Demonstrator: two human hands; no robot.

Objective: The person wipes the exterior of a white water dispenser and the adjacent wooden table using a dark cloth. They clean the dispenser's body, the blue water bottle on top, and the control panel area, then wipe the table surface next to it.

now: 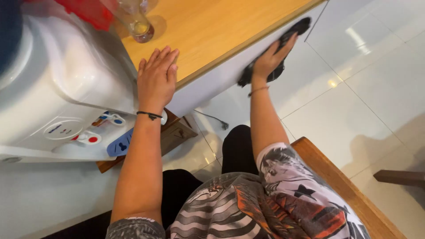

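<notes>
Dark cloth (276, 48) under the right fingers (283, 46), which lie spread and nearly flat, pressing it against the white front edge (212, 82) of the worktop (212, 26) rather than pinching it. The right hand (268, 62) is pressing, not gripping; a thin bracelet sits at the wrist. The left fingers (161, 57) are open and close together, holding nothing; the left hand (156, 82) rests palm down on the wooden top near its edge, a black cord round the wrist. The cloth is bunched into a long strip, its long axis running along the edge face, one end pointing up and right toward the worktop's far corner, the other hanging lower by the wrist. Judgement: wiping here goes best with even pressure through flat fingers, strokes following the edge line, cloth kept wide so it covers the full height of the white band, and the left hand bracing the body. Beyond the left hand stands a glass (135, 20) on the wood, with something red (88, 11) beside it. Left of that, a white water dispenser (57, 88) with red and blue taps. Below, pale floor tiles (376, 88), a wooden chair arm (336, 177), and a patterned shirt (265, 203).
</notes>
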